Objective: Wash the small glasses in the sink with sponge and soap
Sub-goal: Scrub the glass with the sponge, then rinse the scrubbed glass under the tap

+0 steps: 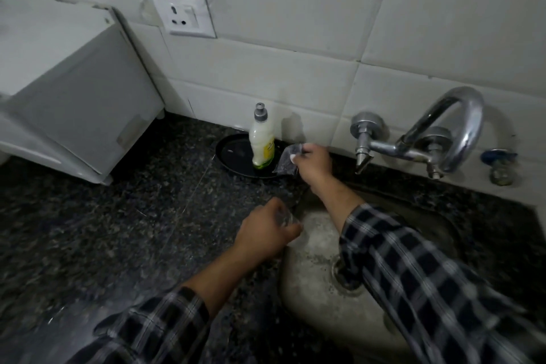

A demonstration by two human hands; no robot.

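The left hand (pixel 266 233) curls round a small glass (pixel 288 220) at the left edge of the sink (pixel 319 298), likely so drips fall in, while the right hand (pixel 313 164) pinches the sponge (pixel 285 161) behind the sink, just beside the soap bottle (pixel 261 142), likely to get soap.

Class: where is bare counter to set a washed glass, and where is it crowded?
Bare counter runs between the white appliance, the black tray and the sink. Crowded: the tray, bearing the soap bottle, with the right hand gripping the sponge.
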